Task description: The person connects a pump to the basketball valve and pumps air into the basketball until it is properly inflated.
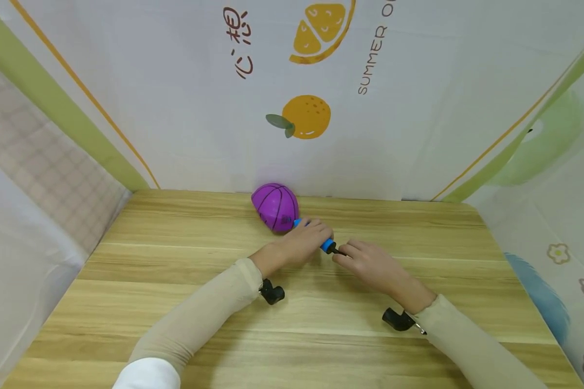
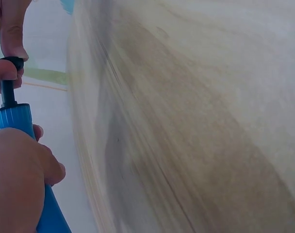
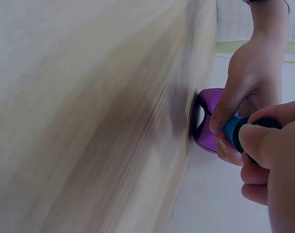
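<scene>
A blue hand pump [image 1: 328, 246] with a black plunger rod slants over the wooden table. My left hand [image 1: 302, 240] curls round its blue barrel [image 2: 50, 208]. With thumb and fingers my right hand [image 1: 367, 263] pinches the black handle [image 2: 14, 62] at the rod's end, and a short length of rod shows between handle and barrel. Just beyond the left hand sits a purple basketball [image 1: 274, 205], partly caved in, its folded side visible in the right wrist view. The pump's far end meets the ball's right side, where my left fingers partly hide it.
The wood-grain table [image 1: 214, 335] runs back to a white printed cloth [image 1: 199, 135] hanging behind the ball. Black camera mounts [image 1: 272, 293] stick out from both wrists, low over the tabletop. More cloth hangs at the left and right sides.
</scene>
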`<act>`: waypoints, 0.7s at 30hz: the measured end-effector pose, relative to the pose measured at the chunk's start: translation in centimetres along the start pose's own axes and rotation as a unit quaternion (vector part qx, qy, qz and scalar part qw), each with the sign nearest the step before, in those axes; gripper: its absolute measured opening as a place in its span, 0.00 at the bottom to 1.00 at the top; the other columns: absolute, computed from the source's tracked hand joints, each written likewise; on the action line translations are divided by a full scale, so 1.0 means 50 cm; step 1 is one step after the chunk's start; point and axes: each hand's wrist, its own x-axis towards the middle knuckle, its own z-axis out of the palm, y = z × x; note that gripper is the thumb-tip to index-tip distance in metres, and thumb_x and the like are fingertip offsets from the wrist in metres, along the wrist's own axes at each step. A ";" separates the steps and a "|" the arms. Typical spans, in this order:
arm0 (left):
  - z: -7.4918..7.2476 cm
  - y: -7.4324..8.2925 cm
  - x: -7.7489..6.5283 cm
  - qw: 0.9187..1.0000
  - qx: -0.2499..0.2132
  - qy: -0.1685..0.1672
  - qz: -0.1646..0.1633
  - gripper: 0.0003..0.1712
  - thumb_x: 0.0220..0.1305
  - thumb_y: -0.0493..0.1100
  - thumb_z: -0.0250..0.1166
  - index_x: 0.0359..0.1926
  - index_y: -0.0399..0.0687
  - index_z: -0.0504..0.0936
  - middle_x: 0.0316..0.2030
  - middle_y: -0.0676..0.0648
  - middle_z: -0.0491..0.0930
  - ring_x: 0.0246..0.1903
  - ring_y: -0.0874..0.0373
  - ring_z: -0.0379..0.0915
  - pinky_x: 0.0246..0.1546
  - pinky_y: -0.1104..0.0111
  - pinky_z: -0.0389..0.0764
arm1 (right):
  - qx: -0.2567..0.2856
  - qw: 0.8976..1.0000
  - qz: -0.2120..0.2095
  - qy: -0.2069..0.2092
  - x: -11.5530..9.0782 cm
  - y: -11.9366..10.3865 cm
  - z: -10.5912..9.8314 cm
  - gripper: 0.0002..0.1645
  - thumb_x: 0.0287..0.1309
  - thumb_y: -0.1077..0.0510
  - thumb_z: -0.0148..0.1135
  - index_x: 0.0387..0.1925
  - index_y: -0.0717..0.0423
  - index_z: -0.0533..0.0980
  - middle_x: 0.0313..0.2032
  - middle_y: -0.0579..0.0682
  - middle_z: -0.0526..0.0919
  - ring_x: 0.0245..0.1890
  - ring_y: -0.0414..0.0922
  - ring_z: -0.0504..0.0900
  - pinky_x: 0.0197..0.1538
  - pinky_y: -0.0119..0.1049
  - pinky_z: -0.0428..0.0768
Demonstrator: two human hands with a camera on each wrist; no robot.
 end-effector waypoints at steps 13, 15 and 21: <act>0.006 0.001 0.002 1.000 -0.011 0.011 0.006 0.18 0.71 0.28 0.57 0.54 0.54 0.73 0.57 0.55 0.75 0.66 0.54 0.64 0.74 0.55 0.55 | 0.023 0.999 0.005 0.039 -0.040 -0.017 -0.010 0.25 0.82 0.60 0.36 0.40 0.58 0.81 0.36 0.50 0.81 0.34 0.44 0.78 0.36 0.34 0.81; 0.005 0.000 0.001 1.000 -0.011 0.015 0.009 0.18 0.72 0.28 0.57 0.54 0.54 0.73 0.56 0.54 0.76 0.66 0.53 0.65 0.74 0.55 0.55 | 0.025 0.998 0.007 0.050 -0.048 -0.021 -0.019 0.30 0.82 0.57 0.30 0.40 0.58 0.81 0.35 0.49 0.81 0.33 0.44 0.78 0.35 0.33 0.81; 0.003 -0.005 0.002 1.000 -0.006 0.019 0.009 0.19 0.70 0.29 0.60 0.55 0.53 0.74 0.56 0.53 0.76 0.64 0.53 0.66 0.73 0.55 0.58 | 0.032 0.997 0.010 0.069 -0.075 -0.037 -0.053 0.28 0.82 0.56 0.32 0.40 0.58 0.81 0.37 0.49 0.81 0.34 0.44 0.78 0.34 0.34 0.81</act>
